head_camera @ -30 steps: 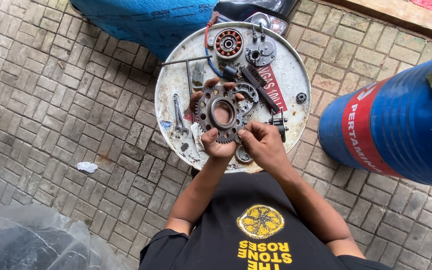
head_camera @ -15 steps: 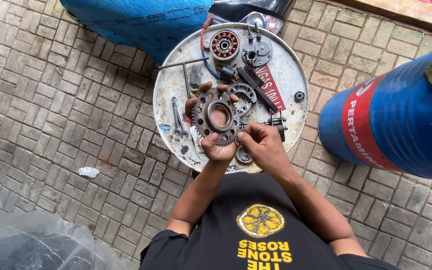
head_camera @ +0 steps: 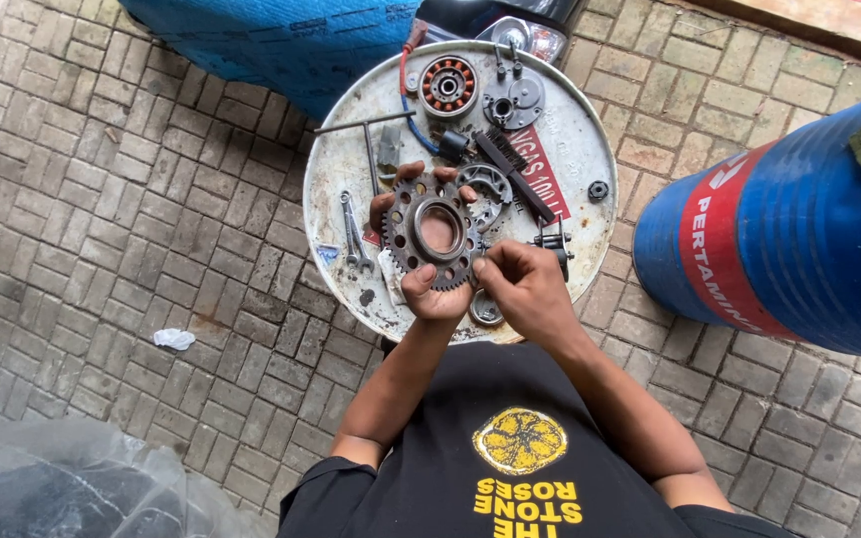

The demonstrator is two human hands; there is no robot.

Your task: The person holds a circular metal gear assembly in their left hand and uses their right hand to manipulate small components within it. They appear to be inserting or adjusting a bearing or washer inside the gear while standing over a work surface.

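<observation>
My left hand (head_camera: 429,267) grips a toothed sprocket (head_camera: 435,231), palm under it, thumb hooked on the near rim and fingertips curling over the far edge. The sprocket is held face-up just above the white drum lid (head_camera: 570,159), with skin showing through its round centre hole. My right hand (head_camera: 518,289) sits just beside it on the right, fingers pinched together at the sprocket's near-right teeth; I cannot tell whether it holds anything small.

On the lid past the sprocket: a grey curved part (head_camera: 487,185) touching or just behind the sprocket's right edge, a black brush (head_camera: 512,173), a copper-wound stator (head_camera: 447,86) at the far rim, and a grey round cover plate (head_camera: 513,100) beside it. Left of the sprocket lie a small spanner (head_camera: 352,231) and a long T-handle wrench (head_camera: 366,134). A dark nut (head_camera: 597,188) sits near the lid's right rim. A small round ring (head_camera: 485,309) lies under my right hand.

A blue barrel (head_camera: 799,239) with a red band stands right of the lid, apart from it. Brick paving (head_camera: 132,199) all around; a blue tarp (head_camera: 281,40) beyond the lid.
</observation>
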